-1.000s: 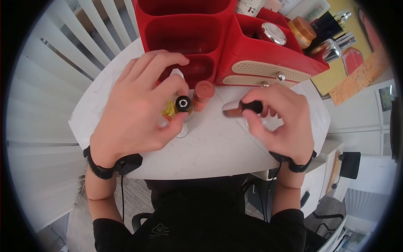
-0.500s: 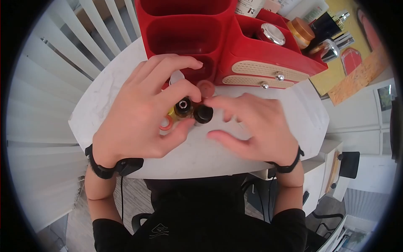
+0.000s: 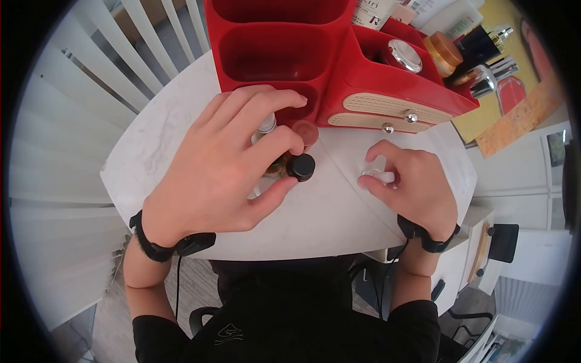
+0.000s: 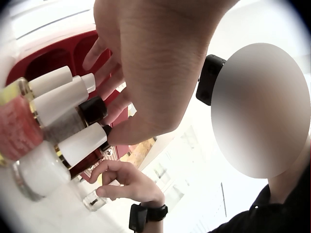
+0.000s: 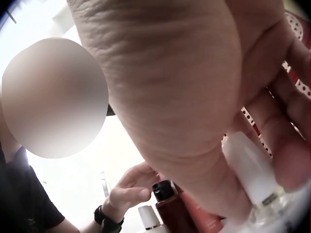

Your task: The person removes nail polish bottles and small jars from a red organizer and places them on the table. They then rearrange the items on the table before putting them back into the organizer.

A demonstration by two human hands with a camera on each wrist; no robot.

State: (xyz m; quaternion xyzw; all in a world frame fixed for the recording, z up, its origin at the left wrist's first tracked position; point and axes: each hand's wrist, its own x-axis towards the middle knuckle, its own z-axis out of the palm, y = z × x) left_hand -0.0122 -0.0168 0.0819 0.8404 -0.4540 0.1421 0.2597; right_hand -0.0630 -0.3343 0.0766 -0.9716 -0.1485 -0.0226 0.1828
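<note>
My left hand (image 3: 212, 163) arches over a cluster of nail polish bottles, fingers spread and thumb tip at a dark brown bottle with a black cap (image 3: 302, 166). A pink-capped bottle (image 3: 307, 132) stands just behind it. The left wrist view shows more of the cluster: a pink polish (image 4: 19, 126), a white polish (image 4: 43, 170) and a black-capped bottle (image 4: 93, 109). Off to the right, my right hand (image 3: 420, 181) curls thumb and fingers round a clear nail polish bottle with a white cap (image 5: 250, 170), low over the white table.
Behind the hands stands a red organizer (image 3: 272, 81) with deep compartments. Next to it is a red drawer box (image 3: 387, 97) with woven fronts and round knobs, holding jars and bottles such as a silver-lidded jar (image 3: 404, 55). White slatted blinds (image 3: 91, 85) hang at the left.
My right hand brought the dark brown bottle to the cluster beside my left hand, let it go, then moved back right to the clear bottle. My left hand stayed round the cluster.
</note>
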